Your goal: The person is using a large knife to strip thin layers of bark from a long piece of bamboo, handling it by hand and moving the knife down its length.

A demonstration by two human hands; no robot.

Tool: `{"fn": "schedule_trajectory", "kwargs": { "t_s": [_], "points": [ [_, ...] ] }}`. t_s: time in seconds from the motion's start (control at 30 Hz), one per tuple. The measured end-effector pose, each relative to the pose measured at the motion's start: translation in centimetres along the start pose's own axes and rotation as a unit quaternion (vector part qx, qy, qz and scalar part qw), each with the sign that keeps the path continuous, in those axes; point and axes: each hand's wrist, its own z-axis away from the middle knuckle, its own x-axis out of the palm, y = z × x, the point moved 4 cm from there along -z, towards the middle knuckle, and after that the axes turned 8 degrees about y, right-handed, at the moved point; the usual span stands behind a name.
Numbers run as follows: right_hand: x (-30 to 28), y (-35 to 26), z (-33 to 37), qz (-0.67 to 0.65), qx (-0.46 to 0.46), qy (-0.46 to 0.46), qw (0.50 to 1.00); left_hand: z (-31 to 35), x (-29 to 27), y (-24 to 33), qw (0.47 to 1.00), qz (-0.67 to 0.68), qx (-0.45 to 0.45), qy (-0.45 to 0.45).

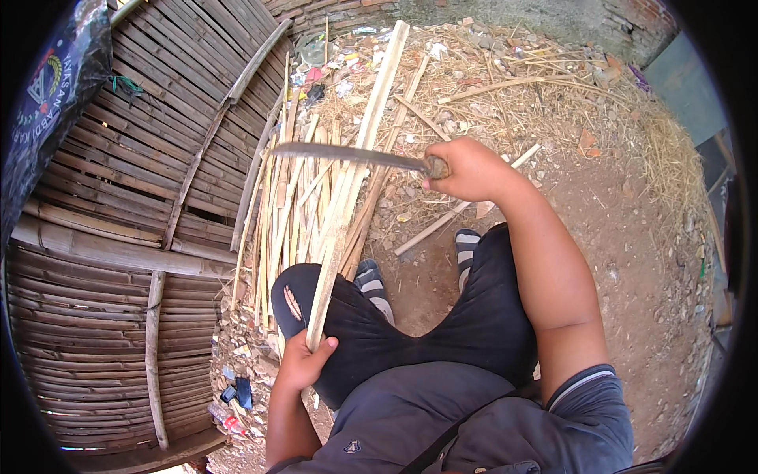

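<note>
My left hand (pixel 302 363) is closed around the near end of a long, pale bamboo strip (pixel 359 150), which slants away from me past my left knee. In my right hand (pixel 467 170) is the handle of a long-bladed machete (pixel 347 155), its dark blade pointing left. The blade passes across the strip in this view; whether it touches the strip I cannot tell. Beneath and left of the held strip lies a pile of split bamboo strips (pixel 296 213) on the ground.
A bamboo slat wall (pixel 95 261) runs along the left, with a printed tarp (pixel 63 95) at its upper corner. Straw and litter (pixel 505 87) cover the far ground before a brick wall (pixel 505 12). A loose stick (pixel 434 229) lies beyond my feet; a plastic bottle (pixel 229 419) lies lower left.
</note>
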Motion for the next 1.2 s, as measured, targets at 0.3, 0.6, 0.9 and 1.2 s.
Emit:
{"fn": "schedule_trajectory", "kwargs": {
  "t_s": [0.3, 0.6, 0.9, 1.2],
  "points": [
    [2.0, -1.9, 0.0, 0.026, -0.079, -0.074, 0.994, 0.1, 0.1, 0.6, 1.0, -0.014, 0.025, -0.002],
    [-0.8, 2.6, -0.6, -0.051, 0.082, 0.082, 0.992, 0.0, 0.2, 0.8, 1.0, 0.003, -0.004, -0.011],
    [2.0, -3.4, 0.8, 0.061, -0.109, -0.083, 0.989, 0.1, 0.0, 0.2, 1.0, -0.01, 0.016, -0.006],
    [-2.4, 6.6, -1.0, -0.036, 0.127, 0.148, 0.98, -0.1, 0.3, 0.6, 1.0, -0.011, 0.007, -0.006]
  ]
}}
